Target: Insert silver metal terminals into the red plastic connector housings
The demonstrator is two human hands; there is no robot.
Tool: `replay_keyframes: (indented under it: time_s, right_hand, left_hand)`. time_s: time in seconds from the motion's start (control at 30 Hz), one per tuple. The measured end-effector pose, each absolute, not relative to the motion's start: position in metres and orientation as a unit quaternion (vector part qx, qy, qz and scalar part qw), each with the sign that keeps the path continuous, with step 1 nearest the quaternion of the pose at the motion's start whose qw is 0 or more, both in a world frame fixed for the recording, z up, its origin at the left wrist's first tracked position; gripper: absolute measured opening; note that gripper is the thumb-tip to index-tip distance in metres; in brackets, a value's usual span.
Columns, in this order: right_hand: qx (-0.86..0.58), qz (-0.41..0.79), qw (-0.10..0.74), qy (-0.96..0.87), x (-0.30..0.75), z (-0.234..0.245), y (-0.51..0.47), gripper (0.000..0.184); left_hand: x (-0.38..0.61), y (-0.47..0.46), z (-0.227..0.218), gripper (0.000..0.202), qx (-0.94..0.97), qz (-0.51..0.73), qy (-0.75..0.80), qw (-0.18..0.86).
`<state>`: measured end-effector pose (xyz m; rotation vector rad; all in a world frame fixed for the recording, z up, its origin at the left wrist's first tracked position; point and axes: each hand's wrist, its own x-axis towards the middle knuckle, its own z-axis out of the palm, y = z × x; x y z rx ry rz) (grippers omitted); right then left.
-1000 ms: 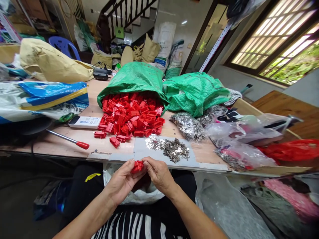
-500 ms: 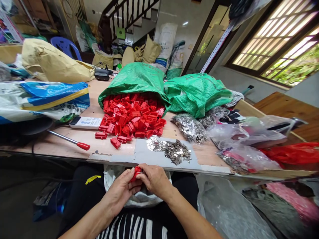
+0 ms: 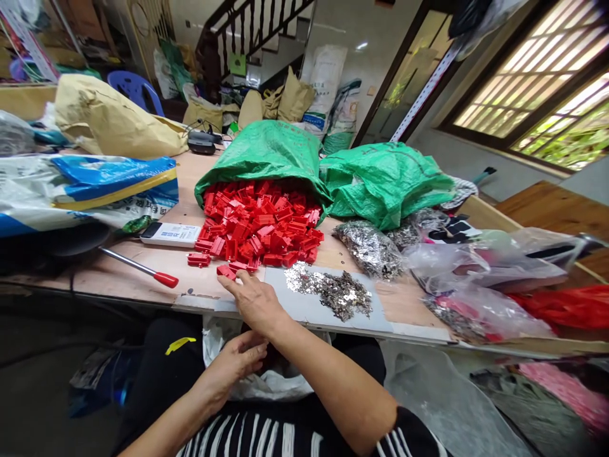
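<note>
My right hand (image 3: 254, 301) reaches over the table's front edge, fingers stretched toward a red plastic piece (image 3: 225, 272) at the near side of the pile. Its fingertips are at that piece; whether they touch it I cannot make out. Behind lies a heap of red plastic pieces (image 3: 259, 222), spilling from a green woven sack (image 3: 271, 149). Lower down, my left hand (image 3: 242, 357) is above the white bag (image 3: 280, 386) in my lap, fingers loosely stretched, nothing visible in them. My right forearm partly covers the bag's opening.
Small silvery metal pieces (image 3: 345, 295) lie on a grey sheet (image 3: 304, 308) right of my hand. Plastic bags of metal parts (image 3: 371, 247) are farther right. A red-tipped lever (image 3: 165, 279) and a white box-shaped device (image 3: 171, 235) are to the left.
My right hand has left my left hand and moved up and forward to the red pieces. The red piece both hands held is no longer visible. My left hand has loosened.
</note>
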<state>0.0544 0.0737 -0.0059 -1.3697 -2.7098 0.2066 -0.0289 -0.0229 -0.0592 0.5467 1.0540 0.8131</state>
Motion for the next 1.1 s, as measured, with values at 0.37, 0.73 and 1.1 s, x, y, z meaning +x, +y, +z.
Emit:
replay_keyframes:
  time_s: [0.37, 0.73, 1.1]
  right_hand:
    - [-0.410, 0.275, 0.180, -0.851, 0.082, 0.005, 0.064, 0.009]
    - [-0.517, 0.298, 0.180, -0.782, 0.156, 0.002, 0.066, 0.012]
    - [-0.690, 0.033, 0.023, -0.722, 0.144, -0.009, 0.117, 0.023]
  left_hand:
    - [-0.053, -0.013, -0.035, 0.029, 0.117, 0.523, 0.377, 0.756]
    - [-0.030, -0.012, -0.038, 0.034, 0.136, 0.492, 0.382, 0.771]
    - [-0.035, -0.009, -0.035, 0.038, 0.132, 0.503, 0.408, 0.750]
